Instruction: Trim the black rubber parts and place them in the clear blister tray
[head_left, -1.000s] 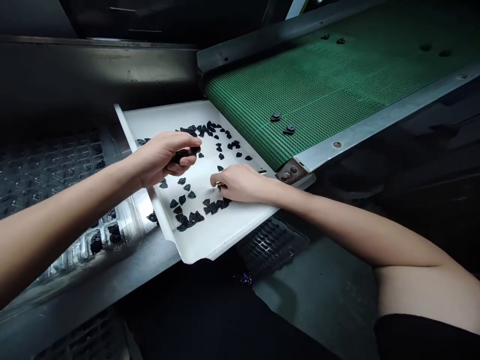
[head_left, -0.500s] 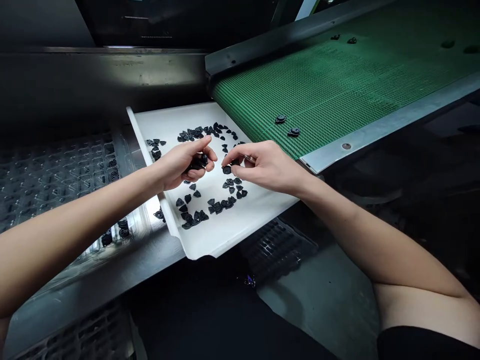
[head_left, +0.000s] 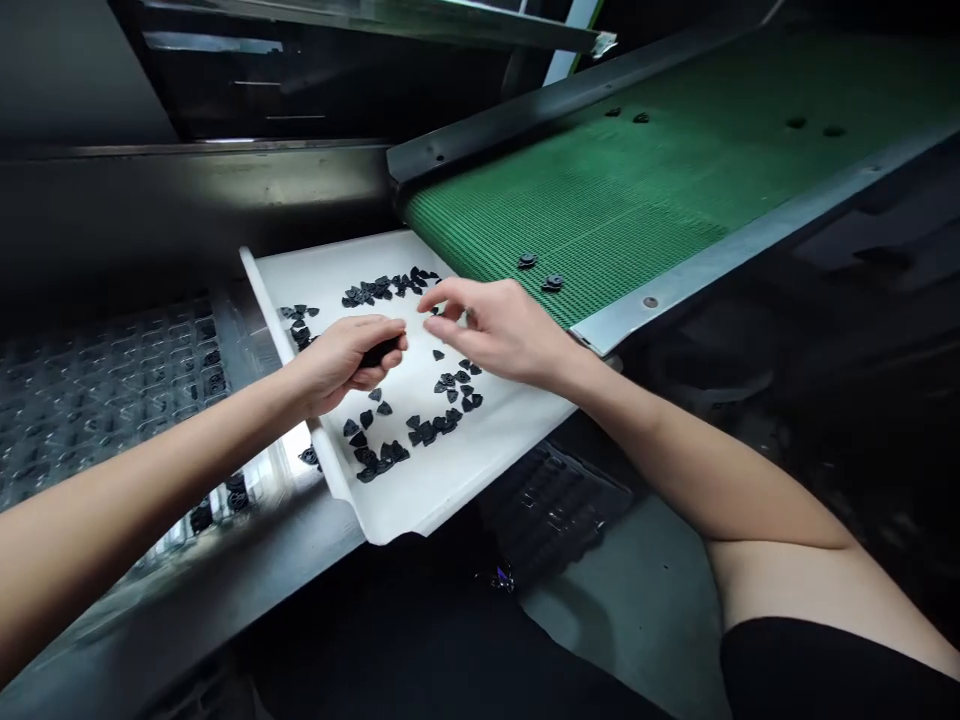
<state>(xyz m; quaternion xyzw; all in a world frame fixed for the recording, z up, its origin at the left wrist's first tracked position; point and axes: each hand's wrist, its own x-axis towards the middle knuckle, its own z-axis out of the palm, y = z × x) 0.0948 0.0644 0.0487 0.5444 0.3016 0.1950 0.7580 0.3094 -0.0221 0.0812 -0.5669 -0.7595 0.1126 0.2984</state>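
My left hand (head_left: pixel 341 365) is curled around small black plastic parts (head_left: pixel 379 352), mostly hidden by the fingers, over the left side of a white tray (head_left: pixel 450 490). To its right is my right hand (head_left: pixel 491 325), thumb and forefinger apart with nothing visible between them; its other fingers are partly hidden. Below both hands, loose black pieces (head_left: pixel 435 428), many roughly triangular, lie scattered on the tray. Another cluster of black pieces (head_left: pixel 369 291) lies toward the tray's back.
A green mesh conveyor belt (head_left: pixel 615 215) meets the tray's back right, carrying several black parts (head_left: pixel 553 283). Its metal side rail (head_left: pixel 651 302) runs along the near edge. On the left lies a clear plastic compartment tray (head_left: pixel 112 370), with black parts in some pockets.
The black part at my right fingertips is no longer seen there, and those fingers have spread. My left fingers have closed further around their parts. The view has shifted; belt parts sit nearer the tray.
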